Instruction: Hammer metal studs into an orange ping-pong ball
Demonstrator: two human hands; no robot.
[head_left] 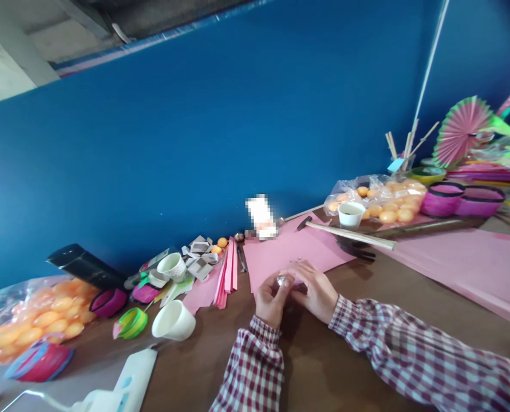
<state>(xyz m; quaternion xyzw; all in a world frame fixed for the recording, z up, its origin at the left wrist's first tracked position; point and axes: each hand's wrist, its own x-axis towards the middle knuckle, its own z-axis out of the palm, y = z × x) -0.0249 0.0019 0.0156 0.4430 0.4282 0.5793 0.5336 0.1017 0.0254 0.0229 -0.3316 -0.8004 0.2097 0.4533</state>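
My left hand (pixel 271 298) is closed, with a small shiny silver ball (pixel 281 280) pinched between thumb and fingers. Close against it, my right hand (pixel 317 290) has its fingers bent in toward the ball. What the right fingers grip, if anything, is hidden. Both hands are over the near edge of a pink paper sheet (pixel 289 249). Tiny shiny bits (pixel 298 259) lie on the paper just beyond the right fingers. A hammer (pixel 344 232) with a pale wooden handle rests across the sheet's right side.
Pink paper strips (pixel 226 277), a white cup (pixel 174 320) and a white power strip (pixel 137 377) are on the left. Bags of orange balls (pixel 48 317) stand at both sides. Dark-handled scissors (pixel 355 249) and a small white cup (pixel 351 214) lie right. A blue partition (pixel 220 126) closes the back.
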